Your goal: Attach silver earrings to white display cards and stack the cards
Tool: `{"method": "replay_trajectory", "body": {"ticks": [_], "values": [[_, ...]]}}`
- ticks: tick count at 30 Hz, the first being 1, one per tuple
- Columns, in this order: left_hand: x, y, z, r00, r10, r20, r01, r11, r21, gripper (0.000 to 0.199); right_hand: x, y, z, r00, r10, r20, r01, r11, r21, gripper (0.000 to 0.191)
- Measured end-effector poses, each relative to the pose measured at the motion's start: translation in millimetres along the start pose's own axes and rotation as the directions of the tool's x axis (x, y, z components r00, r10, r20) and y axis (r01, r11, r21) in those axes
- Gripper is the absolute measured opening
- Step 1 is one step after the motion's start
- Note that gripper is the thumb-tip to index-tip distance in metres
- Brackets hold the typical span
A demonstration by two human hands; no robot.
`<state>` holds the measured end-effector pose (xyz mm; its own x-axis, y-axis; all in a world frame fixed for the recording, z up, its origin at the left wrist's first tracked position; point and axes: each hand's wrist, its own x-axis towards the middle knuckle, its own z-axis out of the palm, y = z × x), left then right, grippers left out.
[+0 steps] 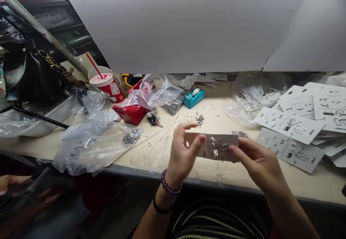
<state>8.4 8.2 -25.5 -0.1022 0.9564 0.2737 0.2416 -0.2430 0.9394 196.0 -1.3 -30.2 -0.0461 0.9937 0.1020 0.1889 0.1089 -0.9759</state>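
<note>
Two hands, left [182, 158] and right [256, 163], fingers [200, 140] pinching a hardware card [217, 147], ends partly hidden

The table [162, 158] is bright under the white board [183, 23]. The card [216, 147] looks fairly sharp. The near left corner is dark and blurry, and the picture bends at its edges.
</note>
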Motion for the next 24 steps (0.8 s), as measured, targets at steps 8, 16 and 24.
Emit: {"method": "replay_trajectory", "body": {"ticks": [8,16,24], "values": [[10,-10,-14.2,0.95,-0.212,0.23,0.261,0.942,-0.213,0.03,4,14,4,0.992,0.073,-0.104,-0.042,0.96,0.278,0.017],[6,-6,-17.1,0.998,-0.058,-0.011,0.056,0.992,-0.113,0.019,5,16,8,0.996,0.093,0.008,-0.091,0.952,0.292,0.016],[-2,12,-24.9,0.845,0.518,0.135,-0.53,0.775,0.343,0.035,9,18,32,0.992,0.124,0.019,-0.125,0.972,0.198,0.035]]}}
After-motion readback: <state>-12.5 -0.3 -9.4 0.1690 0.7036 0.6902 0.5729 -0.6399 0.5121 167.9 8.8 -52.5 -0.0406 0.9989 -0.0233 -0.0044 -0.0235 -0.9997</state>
